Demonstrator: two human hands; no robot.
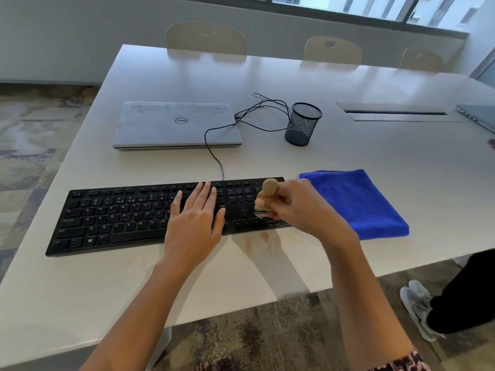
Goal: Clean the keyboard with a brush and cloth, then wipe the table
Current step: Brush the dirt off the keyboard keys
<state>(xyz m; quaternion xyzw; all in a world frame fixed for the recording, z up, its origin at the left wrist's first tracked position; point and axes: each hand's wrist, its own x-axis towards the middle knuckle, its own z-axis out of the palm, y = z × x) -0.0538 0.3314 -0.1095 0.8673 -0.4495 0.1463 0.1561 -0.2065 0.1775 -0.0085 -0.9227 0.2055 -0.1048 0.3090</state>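
Brushing at the right end of a black keyboard (112, 218) on a white table (348, 162).

Table spread wide, keyboard lying along its near edge, thin cable (211, 148) running back toward a closed grey laptop (176, 125) behind. Folded blue cloth (356, 202) flat on the table, just beside the keyboard's right end. Left hand (195, 218) laid flat on the keys right of centre, fingers straight and close together. Right hand (292, 204) over the keyboard's right end, fingers curled tight round a brush (269, 187). Black mesh cup (304, 124) upright, right of the laptop. Brush held with rounded wooden handle up, metal collar and head down near the arrow keys; actual contact with the keys hard to tell.
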